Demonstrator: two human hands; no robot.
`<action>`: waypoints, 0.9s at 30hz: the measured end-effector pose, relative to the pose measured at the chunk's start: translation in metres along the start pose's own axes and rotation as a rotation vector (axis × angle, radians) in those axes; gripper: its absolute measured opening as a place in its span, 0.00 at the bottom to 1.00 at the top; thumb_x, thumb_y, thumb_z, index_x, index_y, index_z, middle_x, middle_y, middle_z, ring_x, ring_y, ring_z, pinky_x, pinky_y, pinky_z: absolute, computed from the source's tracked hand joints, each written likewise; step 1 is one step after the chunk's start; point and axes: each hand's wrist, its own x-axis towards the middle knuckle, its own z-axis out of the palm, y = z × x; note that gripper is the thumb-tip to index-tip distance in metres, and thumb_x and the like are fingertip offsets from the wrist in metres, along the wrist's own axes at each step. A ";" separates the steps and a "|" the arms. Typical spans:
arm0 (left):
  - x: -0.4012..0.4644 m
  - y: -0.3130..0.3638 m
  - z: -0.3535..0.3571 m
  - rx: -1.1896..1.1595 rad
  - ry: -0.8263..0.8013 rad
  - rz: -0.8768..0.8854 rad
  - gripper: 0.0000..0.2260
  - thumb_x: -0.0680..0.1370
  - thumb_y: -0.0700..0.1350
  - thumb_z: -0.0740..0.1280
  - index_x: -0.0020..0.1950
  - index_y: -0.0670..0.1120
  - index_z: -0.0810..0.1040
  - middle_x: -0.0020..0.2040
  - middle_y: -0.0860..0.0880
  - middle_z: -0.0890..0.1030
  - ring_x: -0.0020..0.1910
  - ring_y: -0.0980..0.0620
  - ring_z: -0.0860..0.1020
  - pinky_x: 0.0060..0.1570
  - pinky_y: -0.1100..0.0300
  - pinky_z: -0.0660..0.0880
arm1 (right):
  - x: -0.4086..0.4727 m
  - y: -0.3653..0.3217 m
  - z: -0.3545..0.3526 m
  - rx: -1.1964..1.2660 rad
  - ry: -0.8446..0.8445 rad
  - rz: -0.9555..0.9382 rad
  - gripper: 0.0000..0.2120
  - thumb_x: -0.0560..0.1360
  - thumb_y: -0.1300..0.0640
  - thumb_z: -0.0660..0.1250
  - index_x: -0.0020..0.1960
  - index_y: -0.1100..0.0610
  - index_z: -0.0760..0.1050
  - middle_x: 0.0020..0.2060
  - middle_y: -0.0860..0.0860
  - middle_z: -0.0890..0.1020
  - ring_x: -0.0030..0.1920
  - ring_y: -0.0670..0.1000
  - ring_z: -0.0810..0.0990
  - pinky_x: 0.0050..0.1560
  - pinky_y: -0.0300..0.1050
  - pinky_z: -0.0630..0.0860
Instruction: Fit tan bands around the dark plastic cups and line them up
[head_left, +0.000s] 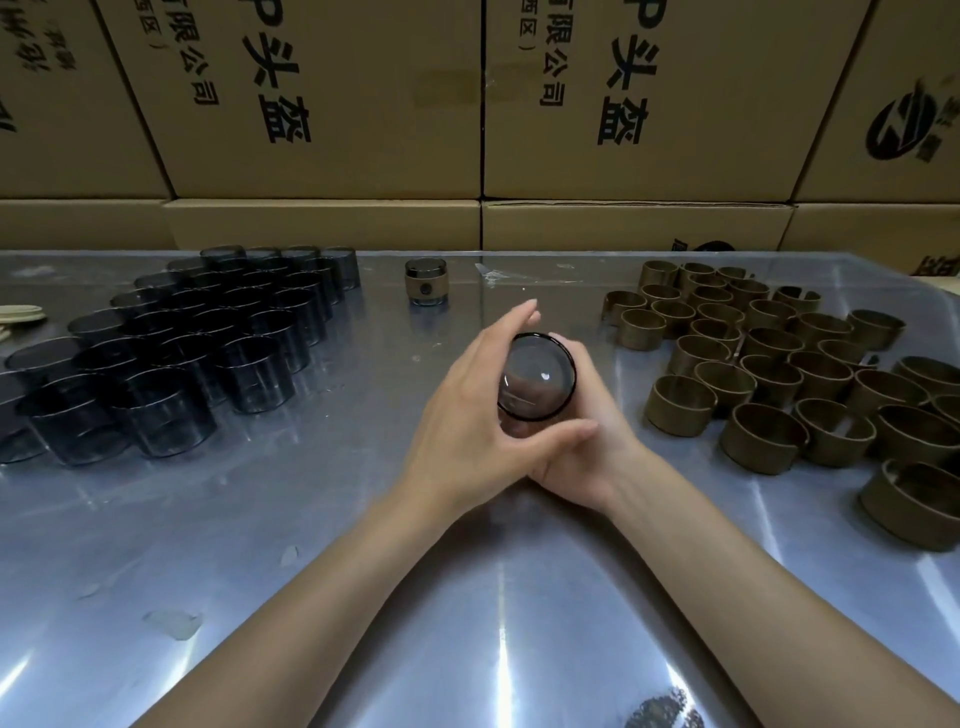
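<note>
While both hands, left hand (467, 400) and right hand (582, 447), gripped 1 cup (537, 376), only 1 banded cup (426, 282) stood beyond them; unbanded cups (182, 343) and loose bands (779, 364) remained.

Beyond my fingertips (531, 306), the cardboard boxes (322, 93) are standing as a wall, and black printing is showing on them. On the box straight ahead of my fingers I am reading "P头盔" in big characters, and beside it, smaller, "有限公司". The box (649, 93) further to my right is carrying the same "P头盔" and "有限公司". At the far right a round black logo (904, 127) is showing, but I am not able to read it. The far-left printing is cut off.
</note>
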 end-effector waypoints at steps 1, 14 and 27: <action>-0.001 0.002 0.003 -0.048 0.021 -0.029 0.37 0.65 0.53 0.78 0.71 0.51 0.68 0.65 0.56 0.76 0.65 0.62 0.72 0.64 0.70 0.66 | 0.000 0.002 0.002 0.005 -0.005 -0.003 0.21 0.76 0.40 0.59 0.44 0.54 0.82 0.40 0.50 0.82 0.41 0.50 0.80 0.41 0.40 0.74; 0.007 0.024 -0.002 -0.609 0.313 -0.489 0.06 0.71 0.45 0.77 0.41 0.45 0.81 0.36 0.48 0.82 0.34 0.56 0.80 0.28 0.64 0.75 | 0.005 0.014 0.009 -0.265 0.142 -0.133 0.23 0.77 0.38 0.54 0.38 0.54 0.73 0.27 0.48 0.70 0.22 0.45 0.63 0.20 0.36 0.61; 0.015 -0.006 -0.030 -0.779 -0.346 -0.373 0.15 0.75 0.45 0.69 0.61 0.53 0.80 0.53 0.41 0.79 0.50 0.44 0.70 0.52 0.63 0.76 | -0.001 -0.004 -0.009 -0.035 0.005 0.079 0.27 0.75 0.41 0.54 0.31 0.59 0.78 0.28 0.55 0.76 0.16 0.43 0.58 0.18 0.34 0.55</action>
